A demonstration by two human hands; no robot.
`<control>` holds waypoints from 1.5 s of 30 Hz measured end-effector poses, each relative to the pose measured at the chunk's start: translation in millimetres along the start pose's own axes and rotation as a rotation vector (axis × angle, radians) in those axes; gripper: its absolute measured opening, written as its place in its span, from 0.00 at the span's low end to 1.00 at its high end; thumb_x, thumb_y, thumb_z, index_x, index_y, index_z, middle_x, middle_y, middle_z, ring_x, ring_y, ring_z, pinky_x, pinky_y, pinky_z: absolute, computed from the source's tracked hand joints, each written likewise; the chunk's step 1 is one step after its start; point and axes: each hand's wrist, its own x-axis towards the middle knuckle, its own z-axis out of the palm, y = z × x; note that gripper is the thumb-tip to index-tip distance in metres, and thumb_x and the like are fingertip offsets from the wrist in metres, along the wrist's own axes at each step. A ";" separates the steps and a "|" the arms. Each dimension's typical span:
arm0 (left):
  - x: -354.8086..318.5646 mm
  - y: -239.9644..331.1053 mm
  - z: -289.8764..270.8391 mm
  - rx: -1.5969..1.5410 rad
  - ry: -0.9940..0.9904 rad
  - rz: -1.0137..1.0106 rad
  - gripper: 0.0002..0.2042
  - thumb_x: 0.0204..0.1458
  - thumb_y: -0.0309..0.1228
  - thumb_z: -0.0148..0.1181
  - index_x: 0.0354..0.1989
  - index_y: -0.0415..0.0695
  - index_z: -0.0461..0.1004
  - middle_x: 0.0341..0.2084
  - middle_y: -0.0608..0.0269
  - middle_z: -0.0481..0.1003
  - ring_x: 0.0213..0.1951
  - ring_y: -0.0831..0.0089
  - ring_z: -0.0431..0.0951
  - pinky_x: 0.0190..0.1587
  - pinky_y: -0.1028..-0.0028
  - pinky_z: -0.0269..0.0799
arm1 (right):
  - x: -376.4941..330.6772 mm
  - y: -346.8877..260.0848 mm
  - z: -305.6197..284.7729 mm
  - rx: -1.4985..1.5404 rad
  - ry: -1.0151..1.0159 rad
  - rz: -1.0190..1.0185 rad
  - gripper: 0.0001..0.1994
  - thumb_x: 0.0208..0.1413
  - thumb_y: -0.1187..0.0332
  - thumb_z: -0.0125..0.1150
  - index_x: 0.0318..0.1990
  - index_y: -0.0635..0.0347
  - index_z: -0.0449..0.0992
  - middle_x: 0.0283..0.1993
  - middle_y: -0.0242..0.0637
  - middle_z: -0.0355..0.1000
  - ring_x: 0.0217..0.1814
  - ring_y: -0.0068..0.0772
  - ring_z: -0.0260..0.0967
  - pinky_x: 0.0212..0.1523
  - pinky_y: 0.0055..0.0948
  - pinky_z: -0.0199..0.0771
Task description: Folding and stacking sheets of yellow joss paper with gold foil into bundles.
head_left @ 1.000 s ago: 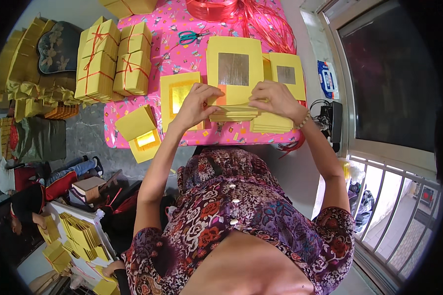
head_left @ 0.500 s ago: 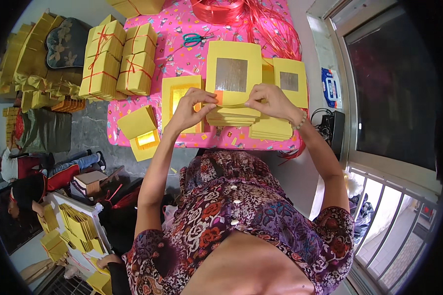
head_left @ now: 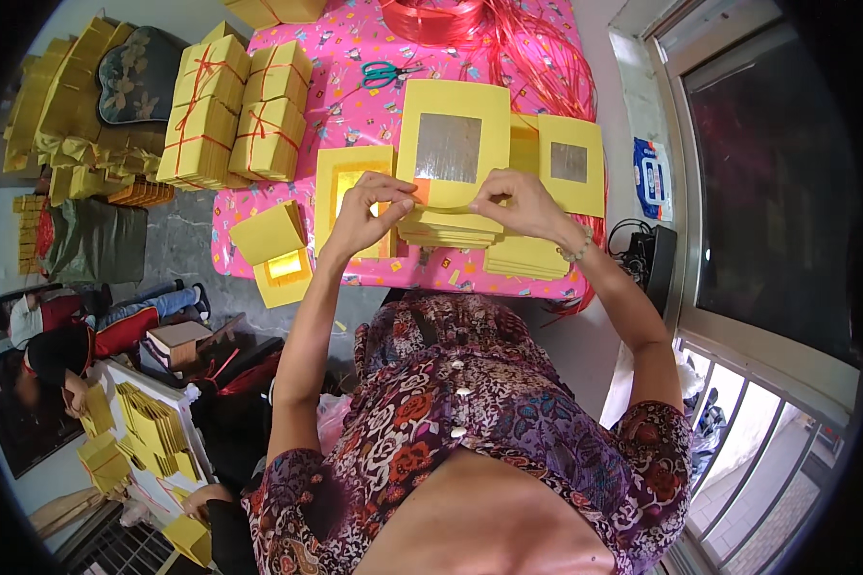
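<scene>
A yellow paper sheet with a silver square stands over a pile of yellow paper at the table's near side. My left hand pinches its lower left corner, beside a small orange patch. Thumb and fingertips of my right hand grip the lower edge, which bows slightly. Left of the sheet lies yellow paper with a gold square, partly behind my left hand. Under my right wrist is another yellow paper stack, and behind it a sheet with a smaller silver square.
The pink patterned table also bears tied yellow bundles, green-handled scissors, red plastic strands and a folded yellow paper. A wipes pack lies right. At lower left, other people handle yellow paper at a white table.
My right hand has slid a little leftward along the sheet's lower edge. The left hand keeps its pinch at the corner. The whole view has shifted slightly.
</scene>
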 end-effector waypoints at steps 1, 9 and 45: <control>0.0 -0.4 -0.3 0.004 0.000 0.009 0.08 0.52 0.34 0.68 0.37 0.44 0.85 0.41 0.61 0.83 0.48 0.64 0.76 0.54 0.65 0.70 | -0.3 0.5 1.1 -0.018 0.011 -0.017 0.10 0.53 0.63 0.68 0.28 0.61 0.82 0.29 0.36 0.76 0.32 0.34 0.74 0.35 0.33 0.72; 1.5 1.5 -0.2 -0.008 -0.004 0.020 0.08 0.51 0.33 0.68 0.37 0.45 0.86 0.40 0.62 0.83 0.47 0.63 0.76 0.53 0.65 0.71 | -4.9 -3.2 0.1 -0.053 0.016 -0.019 0.09 0.54 0.65 0.68 0.30 0.62 0.81 0.29 0.37 0.76 0.35 0.34 0.73 0.38 0.33 0.72; 74.1 26.4 49.9 0.670 -0.045 0.214 0.36 0.58 0.51 0.55 0.73 0.52 0.54 0.71 0.45 0.53 0.71 0.40 0.50 0.70 0.44 0.47 | 123.6 48.5 -53.1 -0.531 0.452 -0.068 0.12 0.62 0.62 0.56 0.36 0.62 0.76 0.36 0.46 0.72 0.41 0.53 0.71 0.45 0.47 0.70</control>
